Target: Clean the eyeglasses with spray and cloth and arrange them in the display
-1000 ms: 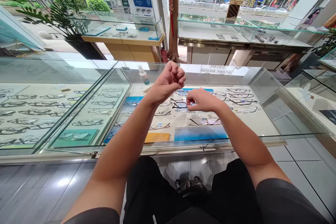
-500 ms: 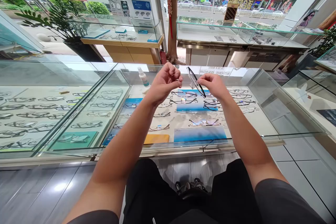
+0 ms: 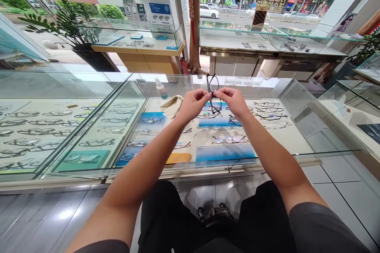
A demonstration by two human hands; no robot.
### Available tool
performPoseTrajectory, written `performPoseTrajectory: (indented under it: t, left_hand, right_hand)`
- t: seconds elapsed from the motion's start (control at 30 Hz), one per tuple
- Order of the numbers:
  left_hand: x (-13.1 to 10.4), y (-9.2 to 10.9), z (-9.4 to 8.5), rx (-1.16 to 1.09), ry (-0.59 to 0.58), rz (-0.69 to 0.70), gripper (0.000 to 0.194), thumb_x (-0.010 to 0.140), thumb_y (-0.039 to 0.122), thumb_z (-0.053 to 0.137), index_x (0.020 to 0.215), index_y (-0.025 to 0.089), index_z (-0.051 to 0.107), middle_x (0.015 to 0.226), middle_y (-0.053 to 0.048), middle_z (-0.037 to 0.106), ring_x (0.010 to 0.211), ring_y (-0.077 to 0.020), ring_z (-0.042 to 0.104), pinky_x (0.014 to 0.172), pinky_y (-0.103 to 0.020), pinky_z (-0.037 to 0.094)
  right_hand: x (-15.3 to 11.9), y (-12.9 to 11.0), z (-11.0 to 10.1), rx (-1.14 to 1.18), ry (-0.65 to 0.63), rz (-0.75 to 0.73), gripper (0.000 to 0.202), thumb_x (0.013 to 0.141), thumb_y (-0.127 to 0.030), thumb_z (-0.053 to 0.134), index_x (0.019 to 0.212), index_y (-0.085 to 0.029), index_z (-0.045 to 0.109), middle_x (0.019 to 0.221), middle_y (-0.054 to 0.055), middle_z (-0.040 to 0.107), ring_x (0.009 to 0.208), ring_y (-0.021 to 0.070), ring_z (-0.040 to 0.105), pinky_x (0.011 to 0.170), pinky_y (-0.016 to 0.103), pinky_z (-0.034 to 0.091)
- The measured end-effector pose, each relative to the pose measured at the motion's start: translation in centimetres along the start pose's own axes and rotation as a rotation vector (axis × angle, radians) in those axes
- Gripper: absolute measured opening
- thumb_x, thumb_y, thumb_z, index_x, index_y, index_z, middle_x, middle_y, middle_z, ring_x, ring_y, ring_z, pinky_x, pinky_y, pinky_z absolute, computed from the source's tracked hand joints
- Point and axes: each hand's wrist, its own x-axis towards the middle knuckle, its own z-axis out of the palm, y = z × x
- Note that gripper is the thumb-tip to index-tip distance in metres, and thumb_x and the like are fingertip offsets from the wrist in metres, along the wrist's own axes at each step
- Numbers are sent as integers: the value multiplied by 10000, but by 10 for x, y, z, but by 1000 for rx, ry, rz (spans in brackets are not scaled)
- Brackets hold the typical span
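Observation:
A pair of dark-rimmed eyeglasses (image 3: 214, 83) is held up over the glass display counter (image 3: 267, 94), its two lenses one above the other. My left hand (image 3: 194, 102) pinches it near the middle from the left. From the right, my right hand (image 3: 231, 101) also pinches it there, fingertips almost meeting the left ones. Under the glass lie several other eyeglasses, among them a pair (image 3: 230, 138) with thin rims. A beige cloth (image 3: 173, 106) rests just left of my left hand, beside a small white spray bottle (image 3: 161, 88).
Blue display cards (image 3: 225, 153) and a yellow case (image 3: 178, 158) lie in the counter before me. To the left, another glass case (image 3: 35, 122) holds rows of eyeglasses. Further display cabinets (image 3: 148, 59) and a potted plant (image 3: 89, 51) stand by the window.
My left hand has come down and right to take hold of the eyeglasses. The right hand has moved slightly left, and the eyeglasses have turned so both lenses face me.

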Motion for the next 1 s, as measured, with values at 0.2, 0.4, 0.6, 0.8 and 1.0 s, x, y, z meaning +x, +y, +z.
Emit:
performPoseTrajectory:
  t: [0.2, 0.4, 0.6, 0.8, 1.0]
  left_hand:
    - [8, -4, -16, 52, -122, -44, 403, 897, 503, 783, 698, 197, 613, 635, 23, 464, 591, -109, 349, 552, -277, 227]
    - [13, -8, -27, 26, -354, -128, 484, 881, 579, 815, 655, 202, 612, 609, 23, 419, 553, -97, 303, 544, -280, 169]
    - [15, -9, -27, -180, -299, -143, 410, 871, 583, 824, 808, 210, 668, 742, -13, 554, 649, -138, 463, 587, -291, 333]
    - [16, -13, -21, -289, -266, 88, 376, 847, 542, 884, 956, 209, 750, 980, -65, 731, 868, -181, 627, 771, -328, 489]
    - [19, -19, -19, -255, -193, 136, 469, 767, 570, 968, 849, 190, 706, 843, -31, 696, 789, -157, 615, 764, -326, 485]
  right_hand:
    - [-7, -15, -12, -665, 6, -436, 173, 1007, -365, 684, 1052, -291, 834, 1081, 75, 655, 1097, 291, 538, 1049, 486, 406]
    - [-10, -16, -11, -963, -197, -500, 198, 1053, -345, 659, 1138, -339, 838, 1215, 90, 639, 1144, 319, 483, 1023, 483, 343]
    - [-11, -19, -11, -746, -123, -432, 110, 1003, -328, 690, 1010, -271, 784, 1167, 78, 682, 1143, 300, 540, 1045, 471, 384]
    - [-3, -9, -4, -121, -153, -36, 370, 799, -550, 852, 821, -228, 671, 876, 19, 686, 880, 212, 582, 858, 384, 457]
    - [0, -3, -2, 110, -220, 99, 408, 695, -509, 911, 769, -230, 621, 825, -10, 664, 850, 181, 584, 858, 365, 447]
